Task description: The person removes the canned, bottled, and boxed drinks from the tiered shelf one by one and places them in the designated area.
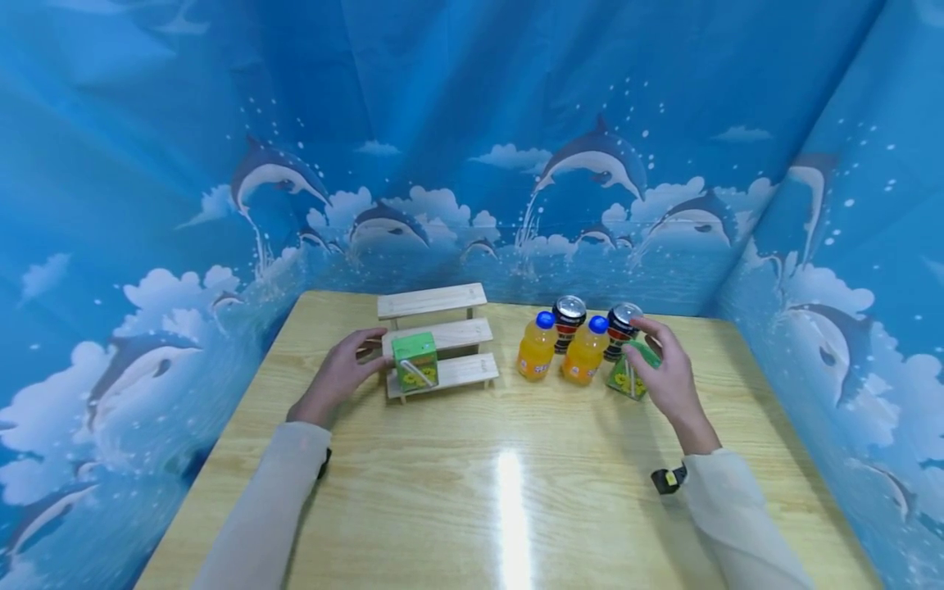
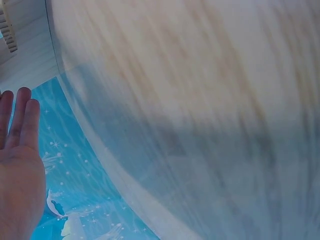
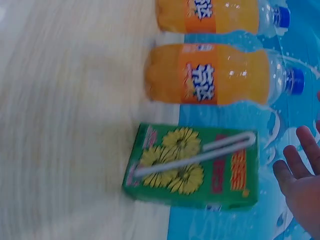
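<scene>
A green juice box (image 1: 415, 360) with a straw stands on the lowest step of a small wooden three-step shelf (image 1: 442, 334). My left hand (image 1: 379, 348) lies just left of that box with relaxed fingers and holds nothing; whether it touches the box is unclear. In the left wrist view the left hand (image 2: 17, 165) shows straight fingers. A second green juice box (image 1: 628, 375) (image 3: 192, 167) stands on the table at the right. My right hand (image 1: 636, 348) hovers open over and beside it. In the right wrist view the right hand's fingers (image 3: 300, 170) are spread, apart from the carton.
Two orange drink bottles with blue caps (image 1: 536, 347) (image 1: 586, 351) (image 3: 215, 82) stand left of the second carton. Two cans (image 1: 569, 319) (image 1: 622, 326) stand behind them. The wooden table (image 1: 501, 492) is ringed by blue dolphin-print walls (image 1: 472, 164).
</scene>
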Action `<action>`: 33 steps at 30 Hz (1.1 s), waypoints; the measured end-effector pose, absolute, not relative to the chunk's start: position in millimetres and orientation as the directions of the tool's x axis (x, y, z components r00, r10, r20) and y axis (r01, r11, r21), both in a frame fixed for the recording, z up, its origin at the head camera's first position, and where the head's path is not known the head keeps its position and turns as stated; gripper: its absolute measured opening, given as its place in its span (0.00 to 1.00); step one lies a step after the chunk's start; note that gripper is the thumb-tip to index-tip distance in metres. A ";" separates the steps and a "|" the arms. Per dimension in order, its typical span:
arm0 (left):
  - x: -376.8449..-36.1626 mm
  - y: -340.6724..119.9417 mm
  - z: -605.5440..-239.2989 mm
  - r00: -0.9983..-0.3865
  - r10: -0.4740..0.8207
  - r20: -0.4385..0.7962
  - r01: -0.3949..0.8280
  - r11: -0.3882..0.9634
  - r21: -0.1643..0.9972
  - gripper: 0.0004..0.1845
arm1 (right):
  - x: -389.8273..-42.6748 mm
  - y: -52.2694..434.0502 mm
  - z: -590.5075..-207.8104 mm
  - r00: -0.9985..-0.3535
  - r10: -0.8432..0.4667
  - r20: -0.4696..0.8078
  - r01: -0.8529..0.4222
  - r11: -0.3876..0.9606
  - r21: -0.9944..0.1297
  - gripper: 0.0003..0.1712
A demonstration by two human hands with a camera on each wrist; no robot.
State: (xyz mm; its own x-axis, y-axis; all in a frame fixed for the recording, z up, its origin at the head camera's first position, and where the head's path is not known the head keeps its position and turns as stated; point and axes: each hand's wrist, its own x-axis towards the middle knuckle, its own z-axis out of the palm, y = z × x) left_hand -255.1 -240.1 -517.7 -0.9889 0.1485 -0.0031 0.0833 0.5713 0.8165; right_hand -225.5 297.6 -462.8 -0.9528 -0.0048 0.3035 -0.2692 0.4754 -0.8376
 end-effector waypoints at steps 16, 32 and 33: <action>-256.2 -239.8 -518.0 -0.988 0.153 -0.005 0.085 0.578 0.812 0.39 | -233.0 246.7 -446.3 -0.940 -0.074 0.333 -0.325 0.486 -0.811 0.30; -256.8 -241.5 -518.3 -0.988 0.155 -0.002 0.090 0.582 0.808 0.38 | -240.7 197.0 -431.1 -0.890 -0.195 0.412 -0.456 0.380 -0.805 0.27; -256.7 -241.2 -518.3 -0.988 0.155 -0.002 0.090 0.582 0.809 0.38 | -240.6 191.7 -430.7 -0.888 -0.209 0.409 -0.459 0.365 -0.810 0.27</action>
